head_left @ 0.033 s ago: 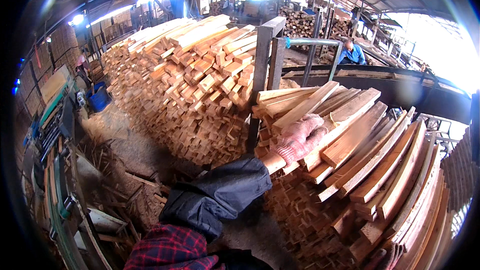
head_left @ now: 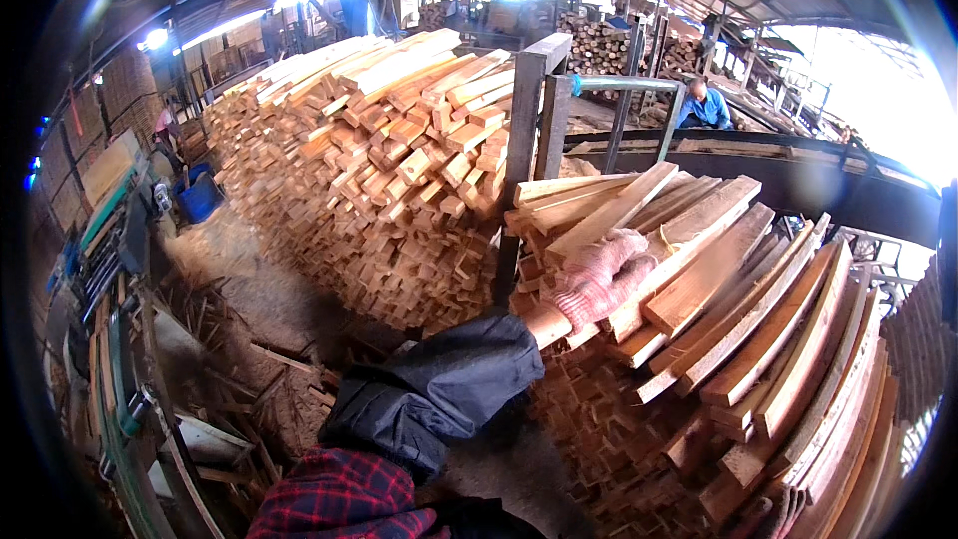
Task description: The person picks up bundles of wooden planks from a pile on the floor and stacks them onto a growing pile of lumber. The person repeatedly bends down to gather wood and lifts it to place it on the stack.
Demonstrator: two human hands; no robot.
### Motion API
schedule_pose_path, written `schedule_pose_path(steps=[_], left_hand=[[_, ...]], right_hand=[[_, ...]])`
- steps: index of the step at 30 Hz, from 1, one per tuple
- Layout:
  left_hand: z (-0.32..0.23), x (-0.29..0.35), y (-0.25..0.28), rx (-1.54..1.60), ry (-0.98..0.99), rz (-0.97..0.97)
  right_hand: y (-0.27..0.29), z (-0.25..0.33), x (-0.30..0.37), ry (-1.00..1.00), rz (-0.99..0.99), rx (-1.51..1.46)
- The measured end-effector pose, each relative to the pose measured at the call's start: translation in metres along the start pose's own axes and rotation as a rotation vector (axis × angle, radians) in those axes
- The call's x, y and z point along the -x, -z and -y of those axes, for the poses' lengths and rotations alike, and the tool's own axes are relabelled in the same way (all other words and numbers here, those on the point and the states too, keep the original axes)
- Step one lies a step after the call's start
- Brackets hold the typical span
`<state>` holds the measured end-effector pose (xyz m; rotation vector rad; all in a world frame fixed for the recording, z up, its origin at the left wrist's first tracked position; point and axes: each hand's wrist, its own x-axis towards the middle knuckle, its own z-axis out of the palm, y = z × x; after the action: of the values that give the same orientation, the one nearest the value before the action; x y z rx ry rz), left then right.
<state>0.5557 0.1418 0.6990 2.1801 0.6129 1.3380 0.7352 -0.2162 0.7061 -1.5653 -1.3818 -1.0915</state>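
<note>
My left hand (head_left: 602,279), in a pinkish knit glove, reaches from a dark sleeve (head_left: 434,389) onto a stack of rough-sawn planks. Its fingers are bent over the near end of a wooden plank (head_left: 704,220) and look closed on it. Other planks (head_left: 768,339) fan out to the right of that hand, their ends facing me. At the bottom edge, my right hand (head_left: 776,517) is partly in view, gloved and dark, against the planks at the lower right. Most of it is cut off, so its grip is hidden.
A large pile of cut timber (head_left: 399,150) stands to the left, beyond a dark metal post frame (head_left: 524,140). A person in blue (head_left: 705,108) is at the far right. Wood scraps (head_left: 269,389) litter the floor. A blue bucket (head_left: 200,196) stands far left.
</note>
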Motion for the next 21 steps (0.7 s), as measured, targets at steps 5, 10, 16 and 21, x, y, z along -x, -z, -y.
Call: schedule_pose_path(steps=[5,10,16,21], left_hand=[[-0.014,0.009,0.003,-0.121,0.026,0.050],[-0.014,0.010,0.008,-0.141,0.017,0.050],[-0.012,0.009,0.004,-0.109,-0.051,0.021],[-0.015,0.010,0.007,-0.075,-0.040,0.054]], right_hand=[[-0.004,0.004,0.001,-0.002,-0.024,0.072],[-0.009,0.006,-0.002,-0.024,-0.027,0.014],[-0.005,-0.013,0.009,0.010,-0.050,0.028],[-0.008,-0.011,0.014,-0.023,-0.073,0.063]])
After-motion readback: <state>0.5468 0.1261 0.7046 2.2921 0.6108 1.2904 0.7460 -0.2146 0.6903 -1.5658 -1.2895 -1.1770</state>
